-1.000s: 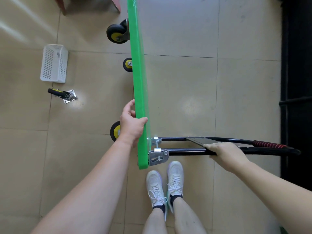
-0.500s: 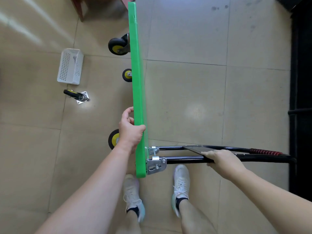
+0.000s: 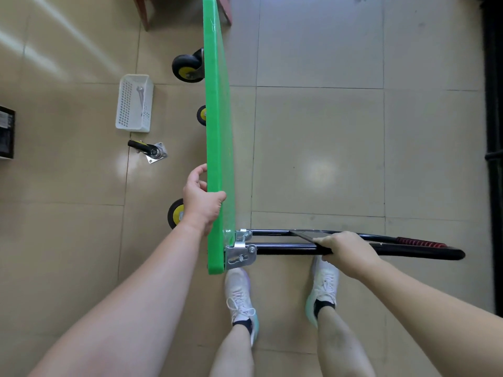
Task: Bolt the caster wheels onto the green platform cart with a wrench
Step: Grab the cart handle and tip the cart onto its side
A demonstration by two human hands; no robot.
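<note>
So the beige tiled floor point(image 3: 326, 145) fills pretty much the whole shot, and the green platform cart point(image 3: 217, 131) stands up on one long edge in the middle of it, running away from the person, with its underside facing left. Its black tubular handle point(image 3: 285, 248) sticks out to the right at the near end, roughly level, with a red grip point(image 3: 419, 242) toward the far tip. The left hand point(image 3: 201, 200) grips the upper edge of the deck near that end, thumb hooked over the top and fingers curled on the wheel side. The right hand point(image 3: 345, 251) is wrapped around the near handle tube, and there's a thin dark flat thing tucked under its fingers, can't tell what it is. A pair of white sneakers point(image 3: 241, 297) is planted just behind the cart's near corner. Off to the left a white plastic basket point(image 3: 125, 110) sits on the floor, well apart from the deck. Three mounted casters point(image 3: 186, 68) with black tyres and yellow hubs poke out of the underside: one far, one in the middle, and one partly hidden behind the left wrist. The loose caster point(image 3: 149, 151) lies on its side just in front of the basket, mounting plate facing the cart. A metal hinge bracket point(image 3: 241, 255) joins the handle to the deck. The wrench point(image 3: 140, 97) lies inside the basket.
</note>
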